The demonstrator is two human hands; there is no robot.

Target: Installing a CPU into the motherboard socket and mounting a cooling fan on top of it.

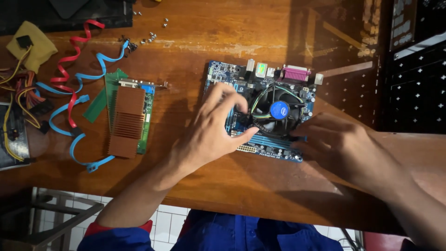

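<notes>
A blue motherboard point(232, 74) lies flat on the wooden table, with a round black cooler fan point(278, 110) mounted in its middle. My left hand point(211, 128) rests on the board's left part, fingers spread, thumb and fingertips touching the fan's left edge. My right hand point(341, 144) lies at the board's right front corner, its fingertips against the fan's lower right side. Neither hand lifts anything. The board's front left area is hidden under my left hand.
A green graphics card with a copper heatsink point(127, 118) lies left of the board. Red and blue flat cables point(74, 93) curl further left beside a power supply with yellow wires point(14, 125). Loose screws point(148, 38) sit near the back. A dark perforated case panel point(413, 79) stands right.
</notes>
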